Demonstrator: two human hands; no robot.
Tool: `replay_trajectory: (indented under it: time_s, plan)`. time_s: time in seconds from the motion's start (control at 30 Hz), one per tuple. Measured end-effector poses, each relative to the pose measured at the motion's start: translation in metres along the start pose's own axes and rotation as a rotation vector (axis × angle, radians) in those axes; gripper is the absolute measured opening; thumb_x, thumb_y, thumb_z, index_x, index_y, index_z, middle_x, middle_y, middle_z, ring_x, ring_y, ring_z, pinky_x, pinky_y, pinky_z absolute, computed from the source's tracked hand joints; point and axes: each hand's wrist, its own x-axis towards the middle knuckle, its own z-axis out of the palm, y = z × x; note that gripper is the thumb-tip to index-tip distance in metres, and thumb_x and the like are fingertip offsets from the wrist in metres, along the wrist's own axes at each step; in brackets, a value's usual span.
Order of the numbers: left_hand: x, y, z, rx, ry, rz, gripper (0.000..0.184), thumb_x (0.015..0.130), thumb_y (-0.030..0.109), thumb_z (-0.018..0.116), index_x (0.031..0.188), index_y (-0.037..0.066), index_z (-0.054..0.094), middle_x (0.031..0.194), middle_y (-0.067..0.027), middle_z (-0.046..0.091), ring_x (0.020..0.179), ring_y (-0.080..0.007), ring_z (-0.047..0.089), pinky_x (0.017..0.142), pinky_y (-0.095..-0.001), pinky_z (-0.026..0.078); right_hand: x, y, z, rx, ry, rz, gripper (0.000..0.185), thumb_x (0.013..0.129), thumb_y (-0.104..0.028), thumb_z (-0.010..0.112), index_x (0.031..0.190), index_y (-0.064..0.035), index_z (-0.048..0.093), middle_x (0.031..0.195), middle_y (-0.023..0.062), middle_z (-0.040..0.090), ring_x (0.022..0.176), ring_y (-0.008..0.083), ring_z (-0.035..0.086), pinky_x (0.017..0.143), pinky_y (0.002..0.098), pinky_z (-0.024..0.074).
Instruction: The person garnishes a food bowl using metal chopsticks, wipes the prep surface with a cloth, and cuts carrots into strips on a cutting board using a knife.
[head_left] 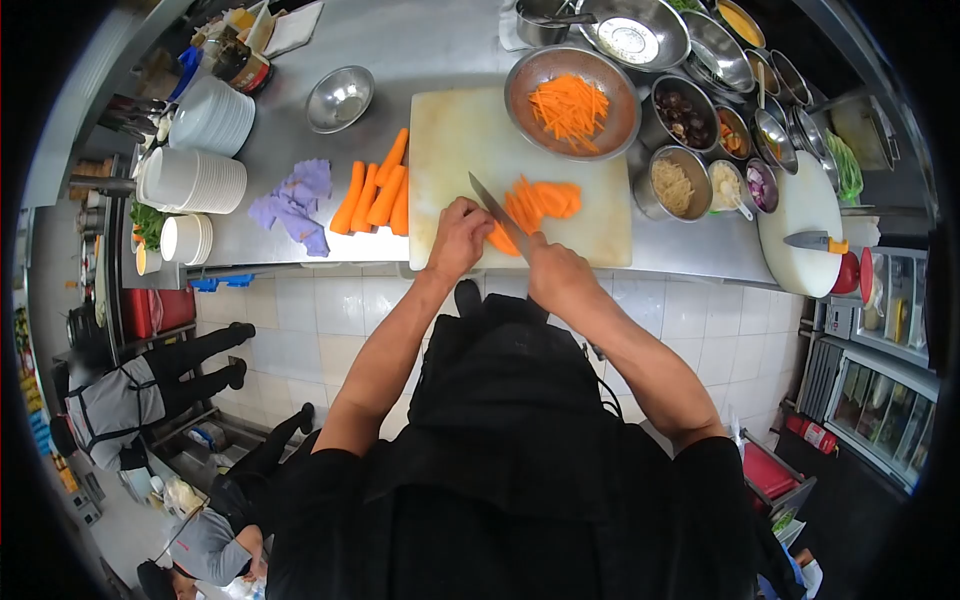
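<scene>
My right hand [562, 272] is wrapped round the handle of a kitchen knife [498, 212], its blade slanting up and left over the cutting board [455, 130]. With curled fingers, my left hand [462, 236] steadies a piece of carrot [501, 241] just left of the blade. Thin carrot slices [545, 200] lie fanned out on the board right of the knife. Beyond them, a metal bowl [518, 112] with shredded carrot [568, 108] rests on the board's far right corner. Several peeled whole carrots [366, 197] lie at the board's left edge.
A purple cloth [300, 200] and a small metal bowl [340, 98] are on the counter's left, with stacked white bowls [195, 180] beyond. Metal containers of ingredients [685, 110] crowd the right. A second knife [815, 242] lies on a round white board [795, 215]. Other people [120, 395] stand lower left.
</scene>
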Motion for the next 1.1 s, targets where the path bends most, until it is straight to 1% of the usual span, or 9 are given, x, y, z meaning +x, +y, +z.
replay_trajectory:
  time_s: [0.17,0.33,0.4,0.53,0.63,0.73,0.93,1.03,1.1]
  plan:
    - [-0.002,-0.005,0.000,-0.003,-0.006,0.020,0.012,0.076,-0.002,0.069,0.085,0.005,0.067,0.084,-0.0113,0.057,0.080,-0.0321,0.056,0.070,-0.0408,0.045,0.008,0.001,0.019,0.016,0.014,0.001,0.022,0.084,-0.001,0.048,0.104,0.0078,0.052,0.086,0.0285,0.067,0.083,0.0433,0.067,0.074,0.0516,0.0537]
    - [-0.005,-0.004,0.000,0.004,-0.003,0.011,0.012,0.077,-0.003,0.068,0.084,0.006,0.066,0.085,-0.0097,0.058,0.082,-0.0308,0.056,0.074,-0.0393,0.044,-0.004,-0.006,-0.007,0.000,-0.035,-0.015,0.021,0.085,-0.002,0.049,0.103,0.0076,0.052,0.085,0.0288,0.066,0.083,0.0437,0.067,0.074,0.0517,0.0538]
    - [-0.005,-0.003,0.000,-0.004,-0.013,0.002,0.012,0.077,-0.003,0.067,0.084,0.007,0.066,0.085,-0.0094,0.058,0.082,-0.0307,0.056,0.075,-0.0393,0.044,0.006,0.002,0.019,0.018,0.014,0.003,0.021,0.084,-0.003,0.050,0.102,0.0075,0.052,0.085,0.0284,0.067,0.082,0.0438,0.067,0.074,0.0511,0.0540]
    - [-0.009,-0.002,-0.001,0.025,0.002,0.018,0.012,0.078,-0.003,0.067,0.084,0.007,0.066,0.085,-0.0095,0.058,0.083,-0.0308,0.055,0.076,-0.0397,0.044,0.011,0.007,0.019,0.047,0.052,-0.031,0.025,0.080,0.000,0.051,0.105,0.0074,0.050,0.082,0.0300,0.065,0.080,0.0464,0.065,0.073,0.0536,0.0523]
    - [-0.009,-0.003,0.000,0.038,0.019,0.034,0.011,0.077,-0.003,0.066,0.084,0.006,0.066,0.085,-0.0094,0.058,0.084,-0.0307,0.056,0.077,-0.0394,0.044,-0.005,-0.005,-0.005,0.050,0.011,-0.044,0.024,0.081,0.000,0.050,0.104,0.0065,0.051,0.082,0.0295,0.065,0.080,0.0459,0.065,0.073,0.0537,0.0522]
    - [-0.013,-0.005,0.000,0.045,0.002,0.035,0.012,0.077,-0.003,0.066,0.084,0.006,0.065,0.086,-0.0090,0.058,0.084,-0.0304,0.056,0.077,-0.0387,0.044,0.008,0.000,0.023,0.051,0.049,-0.025,0.020,0.083,-0.003,0.052,0.101,0.0068,0.053,0.084,0.0290,0.066,0.082,0.0440,0.067,0.074,0.0518,0.0536]
    - [-0.009,-0.003,-0.001,0.051,0.025,0.066,0.012,0.076,-0.004,0.066,0.083,0.006,0.064,0.085,-0.0084,0.058,0.086,-0.0296,0.057,0.078,-0.0381,0.044,0.000,-0.007,-0.005,0.004,-0.052,-0.013,0.021,0.083,-0.002,0.052,0.101,0.0067,0.053,0.088,0.0288,0.066,0.087,0.0433,0.067,0.078,0.0520,0.0527]
    - [-0.014,-0.005,-0.001,0.049,0.029,0.061,0.012,0.076,-0.003,0.066,0.082,0.006,0.064,0.085,-0.0081,0.059,0.086,-0.0289,0.058,0.078,-0.0380,0.044,0.000,-0.011,0.006,0.021,-0.026,0.022,0.020,0.082,-0.001,0.052,0.101,0.0065,0.053,0.088,0.0279,0.067,0.088,0.0429,0.067,0.077,0.0515,0.0530]
    - [-0.011,-0.006,-0.002,0.047,0.029,0.084,0.012,0.076,-0.003,0.066,0.082,0.006,0.065,0.085,-0.0078,0.059,0.087,-0.0285,0.058,0.078,-0.0379,0.044,0.007,-0.008,0.019,0.055,-0.006,0.040,0.023,0.081,0.001,0.051,0.103,0.0072,0.052,0.087,0.0293,0.066,0.086,0.0454,0.066,0.078,0.0523,0.0521]
